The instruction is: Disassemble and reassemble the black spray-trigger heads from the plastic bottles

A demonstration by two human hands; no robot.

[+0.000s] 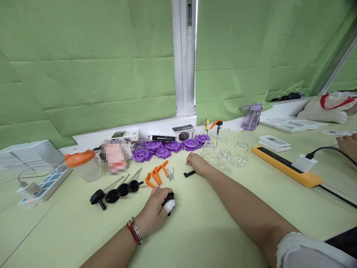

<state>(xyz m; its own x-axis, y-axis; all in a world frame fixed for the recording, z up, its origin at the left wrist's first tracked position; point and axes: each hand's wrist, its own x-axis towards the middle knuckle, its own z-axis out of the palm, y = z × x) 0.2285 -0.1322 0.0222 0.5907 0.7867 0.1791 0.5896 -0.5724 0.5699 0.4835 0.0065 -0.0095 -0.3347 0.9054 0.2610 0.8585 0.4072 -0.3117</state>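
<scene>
My left hand (158, 206), with a white wrap on the thumb, is closed round a black part (171, 195) near the front of the table. Farther out, my right hand (194, 162) is closed, its fingertips at a tiny metallic piece too small to name. Just below it lies a black bar (190, 174). Between the hands are thin metal pins (170, 174) and several orange handles (156, 175). Left of them rest several black round parts with metal rods (123, 190). Purple wheel-like parts (163, 152) are piled behind, and clear glass jars (224, 156) stand right of my right hand.
An orange-lidded cup (87, 171) and a white power strip (48, 184) are at left. On the right lie a yellow power strip (301, 173) with a cable, white cards (275, 143) and a purple bottle (251, 118). Another person's hand (348, 146) is at the right edge.
</scene>
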